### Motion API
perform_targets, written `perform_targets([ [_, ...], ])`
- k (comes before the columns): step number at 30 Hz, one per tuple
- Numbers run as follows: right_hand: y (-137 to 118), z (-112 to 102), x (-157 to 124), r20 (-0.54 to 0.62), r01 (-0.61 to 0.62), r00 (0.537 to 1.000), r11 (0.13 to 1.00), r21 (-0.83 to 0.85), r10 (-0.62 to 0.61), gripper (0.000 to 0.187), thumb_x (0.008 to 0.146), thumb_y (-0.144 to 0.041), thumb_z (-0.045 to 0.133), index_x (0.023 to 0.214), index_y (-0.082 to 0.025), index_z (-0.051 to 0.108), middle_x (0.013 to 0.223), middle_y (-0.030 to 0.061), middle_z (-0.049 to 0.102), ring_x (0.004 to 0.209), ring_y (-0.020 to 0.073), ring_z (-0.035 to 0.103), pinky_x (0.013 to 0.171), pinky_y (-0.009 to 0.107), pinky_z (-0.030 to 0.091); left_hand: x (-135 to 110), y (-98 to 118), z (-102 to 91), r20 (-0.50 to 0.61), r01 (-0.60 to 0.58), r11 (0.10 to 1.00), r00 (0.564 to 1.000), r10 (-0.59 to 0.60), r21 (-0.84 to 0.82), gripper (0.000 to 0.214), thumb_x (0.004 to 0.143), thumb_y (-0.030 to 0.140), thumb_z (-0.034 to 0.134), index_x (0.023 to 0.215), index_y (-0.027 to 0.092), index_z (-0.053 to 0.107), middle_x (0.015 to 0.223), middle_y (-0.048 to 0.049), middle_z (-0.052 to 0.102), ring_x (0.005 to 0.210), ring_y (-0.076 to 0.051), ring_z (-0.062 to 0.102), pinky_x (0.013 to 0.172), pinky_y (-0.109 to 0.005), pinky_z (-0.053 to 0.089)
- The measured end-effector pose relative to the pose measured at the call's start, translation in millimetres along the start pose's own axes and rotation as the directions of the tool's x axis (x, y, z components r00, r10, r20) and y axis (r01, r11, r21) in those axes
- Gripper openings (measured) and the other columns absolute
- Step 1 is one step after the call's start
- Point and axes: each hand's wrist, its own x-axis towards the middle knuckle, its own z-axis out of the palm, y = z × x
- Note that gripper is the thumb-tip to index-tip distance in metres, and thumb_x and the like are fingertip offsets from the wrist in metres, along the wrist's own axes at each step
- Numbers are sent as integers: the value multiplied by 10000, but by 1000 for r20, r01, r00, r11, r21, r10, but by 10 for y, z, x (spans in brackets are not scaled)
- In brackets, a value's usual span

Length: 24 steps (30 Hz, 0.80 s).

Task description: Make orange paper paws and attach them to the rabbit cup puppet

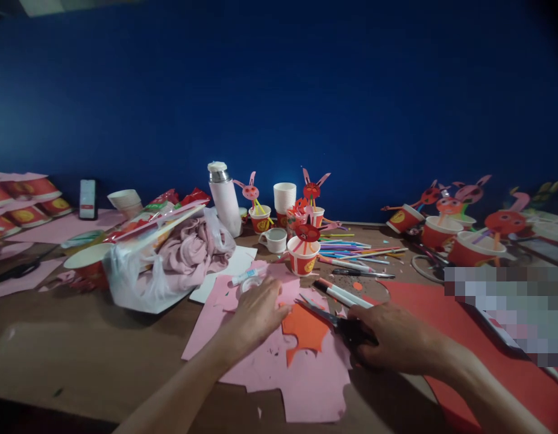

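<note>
A jagged piece of orange paper (pixel 306 328) lies between the two hands, on a larger pink paper sheet (pixel 315 395) with an irregularly cut lower edge. The left hand (pixel 260 306) reaches in palm down from the left, its thumb tip right at the orange piece's upper left edge and its index fingertip just beyond; whether thumb and fingers are pinched together on the paper I cannot tell. The right hand (pixel 390 336) is closed round the dark handles of a pair of scissors (pixel 335 321), fingers curled about the loops. The blades stand slightly parted and point toward the left hand, lying along the orange piece's upper right edge, so the paper is well clear of the right fingers themselves. Two white marker pens (pixel 344 294) lie just beyond the right hand, and a red paper sheet (pixel 414 307) spreads beneath and beside that forearm. Past the scissors stands a red-and-white paper cup (pixel 303 261) topped by a red paper rabbit head (pixel 307 233), with thin coloured sticks (pixel 351 246) scattered to its right.
</note>
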Motion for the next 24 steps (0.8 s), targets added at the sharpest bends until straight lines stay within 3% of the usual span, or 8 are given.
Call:
perform_targets([
  [2,0,3,-7,-9,-15,1000,1000,-8,15,336,619,-201,505,934,-215,620,747,70,674,646,215,585,487,245,249,11,-22,11,-38,-26,1000,999,27,3,85,743,215,395,755,189,475,792,-40,547,759,-201,507,636,-289,306],
  [7,-14,-13,-24,-40,-3,999,1000,15,4,198,606,-188,494,760,-206,617,710,64,666,630,210,581,480,246,250,57,-57,51,29,12,1000,1000,-12,24,115,737,169,367,662,188,453,718,-30,542,700,-183,496,613,-286,283],
  [14,-8,-6,-20,-61,3,998,998,56,1,254,586,-157,494,793,-214,628,702,58,663,626,206,573,481,241,258,9,-68,63,119,29,998,993,-23,-47,109,740,297,444,736,189,453,804,-25,532,762,-186,484,642,-281,307],
  [20,17,36,-6,-117,44,992,998,42,-39,219,567,-153,502,745,-193,624,694,68,656,625,198,564,478,241,239,-11,-76,62,92,-37,995,995,45,-94,77,704,145,361,675,188,417,741,-12,516,712,-153,466,637,-264,325],
  [22,6,19,-15,-100,40,994,998,42,-35,244,579,-154,501,778,-198,634,712,67,662,626,197,567,480,241,251,6,-48,16,84,-10,991,996,22,-131,87,681,129,360,643,187,413,691,-10,521,665,-151,477,591,-261,325],
  [24,-14,-15,-24,-67,45,997,998,50,-42,287,593,-152,495,834,-208,642,714,56,665,607,186,563,472,236,257,28,-20,-68,149,73,970,988,-39,-233,86,663,124,370,618,184,411,630,-3,519,567,-136,491,512,-245,320],
])
